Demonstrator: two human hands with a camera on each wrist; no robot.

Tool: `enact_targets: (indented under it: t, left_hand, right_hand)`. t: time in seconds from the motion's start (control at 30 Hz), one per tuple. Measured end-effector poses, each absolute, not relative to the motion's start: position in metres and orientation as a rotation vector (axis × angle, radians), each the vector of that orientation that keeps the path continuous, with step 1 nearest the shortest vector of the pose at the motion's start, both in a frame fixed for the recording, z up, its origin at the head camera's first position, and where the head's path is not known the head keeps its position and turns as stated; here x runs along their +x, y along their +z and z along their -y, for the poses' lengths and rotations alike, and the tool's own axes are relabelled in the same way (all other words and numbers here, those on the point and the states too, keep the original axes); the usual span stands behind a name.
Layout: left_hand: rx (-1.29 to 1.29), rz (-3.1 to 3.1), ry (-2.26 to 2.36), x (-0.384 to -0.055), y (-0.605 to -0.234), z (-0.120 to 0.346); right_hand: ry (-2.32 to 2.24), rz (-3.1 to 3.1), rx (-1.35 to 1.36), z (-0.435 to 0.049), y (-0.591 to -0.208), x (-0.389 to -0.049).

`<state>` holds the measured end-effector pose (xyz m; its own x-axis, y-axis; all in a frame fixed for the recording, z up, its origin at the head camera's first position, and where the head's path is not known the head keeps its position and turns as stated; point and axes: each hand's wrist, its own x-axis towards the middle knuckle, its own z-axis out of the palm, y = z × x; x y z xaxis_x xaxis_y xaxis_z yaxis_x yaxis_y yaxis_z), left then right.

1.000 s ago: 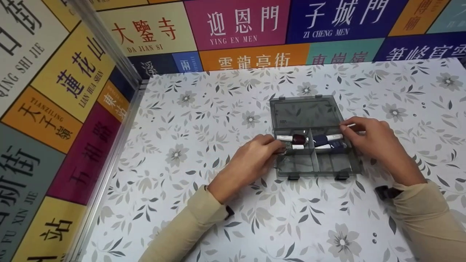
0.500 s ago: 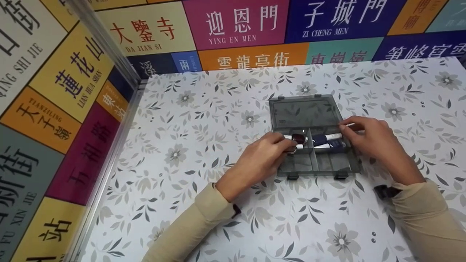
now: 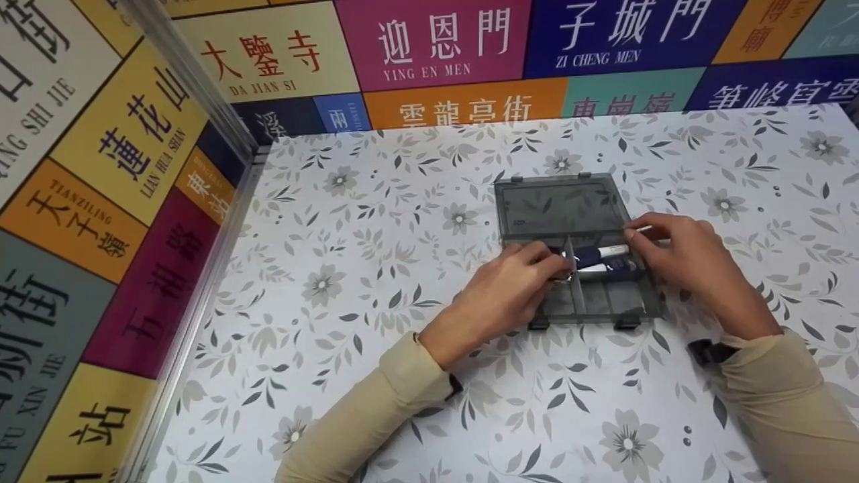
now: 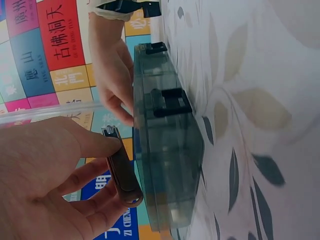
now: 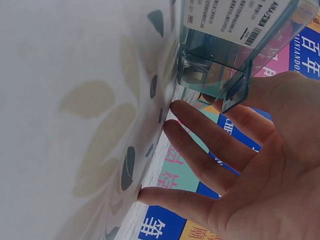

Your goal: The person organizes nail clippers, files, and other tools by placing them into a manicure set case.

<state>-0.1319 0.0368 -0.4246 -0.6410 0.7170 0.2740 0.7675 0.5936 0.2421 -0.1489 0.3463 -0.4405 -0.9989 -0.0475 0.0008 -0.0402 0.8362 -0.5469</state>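
An open translucent grey compartment box lies on the table. My left hand is over its upper left compartment, hiding what lies there. In the left wrist view that hand pinches a nail clipper between thumb and fingers, beside the box's side wall. Two dark blue nail polish bottles with white caps lie in the upper right compartment. My right hand pinches the box's right edge near the hinge; in the right wrist view its other fingers stretch down to the table.
A flower-patterned white cloth covers the table. Colourful sign panels stand along the back and left sides. Two black latches sit on the box's front edge. A printed label is on the box's outside.
My left hand has moved right, from the box's left edge in over the upper left compartment, covering the dark red bottle seen before. The right hand has stayed at the box's right edge.
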Motion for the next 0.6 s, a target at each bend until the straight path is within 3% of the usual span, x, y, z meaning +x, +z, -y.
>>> enact_targets:
  t: [0.6]
  left_hand:
    - [-1.358, 2.617, -0.634, -0.134, -0.427, -0.066]
  right_hand:
    - [-0.880, -2.977, -0.052, -0.347, -0.440, -0.151]
